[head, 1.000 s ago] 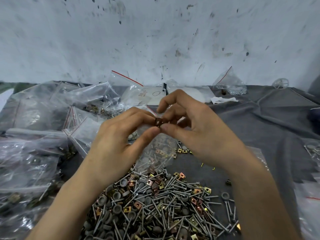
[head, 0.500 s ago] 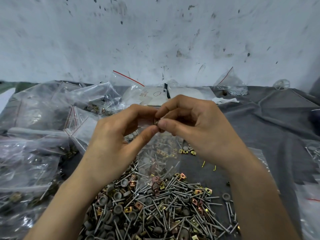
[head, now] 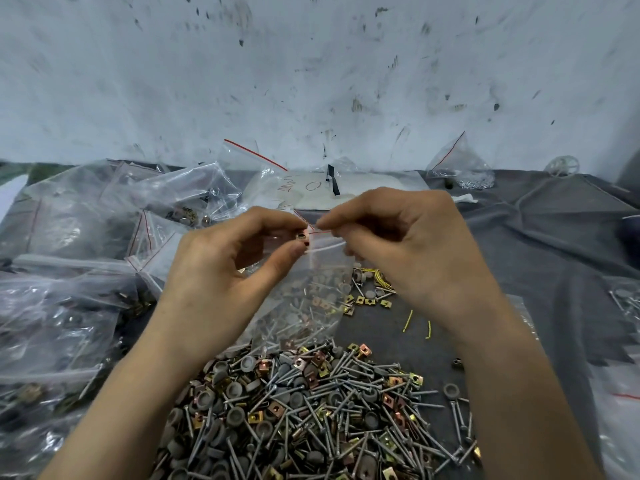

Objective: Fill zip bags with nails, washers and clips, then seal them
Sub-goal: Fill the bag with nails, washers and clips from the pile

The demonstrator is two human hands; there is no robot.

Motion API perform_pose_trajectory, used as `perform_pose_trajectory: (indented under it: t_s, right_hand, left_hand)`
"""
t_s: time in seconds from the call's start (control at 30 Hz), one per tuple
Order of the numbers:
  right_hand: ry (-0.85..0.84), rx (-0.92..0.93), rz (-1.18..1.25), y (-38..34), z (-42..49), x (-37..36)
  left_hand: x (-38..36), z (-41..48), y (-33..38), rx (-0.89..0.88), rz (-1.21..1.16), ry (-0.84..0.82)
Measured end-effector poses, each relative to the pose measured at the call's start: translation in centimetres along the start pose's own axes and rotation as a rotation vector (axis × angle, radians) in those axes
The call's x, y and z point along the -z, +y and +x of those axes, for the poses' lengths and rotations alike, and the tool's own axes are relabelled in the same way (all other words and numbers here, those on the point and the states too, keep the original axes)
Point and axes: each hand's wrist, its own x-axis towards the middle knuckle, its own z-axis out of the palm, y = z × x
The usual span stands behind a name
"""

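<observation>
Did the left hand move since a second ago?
Yes. The left hand slid slightly left, judged against the white paper behind it; a gap now separates it from the right hand, with the zip bag stretched between.

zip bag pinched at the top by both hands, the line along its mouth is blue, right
Not blue: the line along the mouth of the zip bag is red, as the head view shows. The rest holds: the left hand and the right hand both pinch its top.
</observation>
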Motion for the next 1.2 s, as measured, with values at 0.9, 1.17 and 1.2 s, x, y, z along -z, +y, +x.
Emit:
perform_pose_trajectory:
  t_s: [0.9, 1.17, 1.2]
  right_hand:
    - [-0.057, 0.057, -0.18, -0.4, 0.0, -1.0]
    - [-0.124, -0.015, -0.342, -0.1, -0.1, 0.5]
    - [-0.146, -0.021, -0.349, -0.2, -0.2, 0.6]
  left_hand:
    - [-0.3, -0.1, 0.4, -0.023, 0.025, -0.043]
    - [-0.2, 0.1, 0.5, -0.201, 0.343, -0.226]
    - [-0.2, 0.1, 0.5, -0.221, 0.351, -0.233]
